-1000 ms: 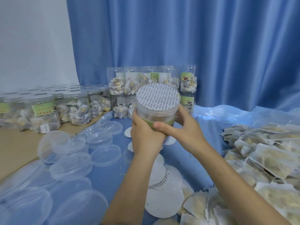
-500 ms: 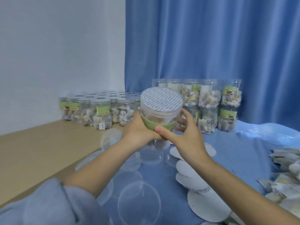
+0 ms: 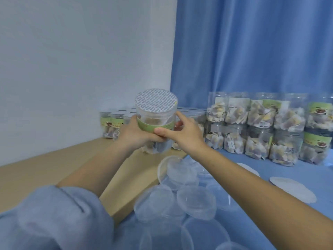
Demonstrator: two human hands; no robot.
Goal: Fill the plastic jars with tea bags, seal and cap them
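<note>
A clear plastic jar (image 3: pixel 156 117) with a green label, filled with tea bags and closed by a clear cap over a printed seal, is held up in the air above the wooden surface. My left hand (image 3: pixel 134 132) grips its left side. My right hand (image 3: pixel 183 134) holds its right side, thumb across the label and fingers behind. Loose clear caps (image 3: pixel 181 193) lie heaped below on the blue cloth. White seal discs (image 3: pixel 292 188) lie to the right.
Capped filled jars (image 3: pixel 115 123) stand in rows at the wall corner behind the held jar. Stacked jars of tea bags (image 3: pixel 259 127) line the blue curtain (image 3: pixel 252 47) at right. A wooden surface (image 3: pixel 45 170) lies at left, blue cloth (image 3: pixel 270 221) at right.
The view has swung left. Both hands have carried the jar leftward toward the rows of capped jars by the wall; the tea bag pile has left the view.
</note>
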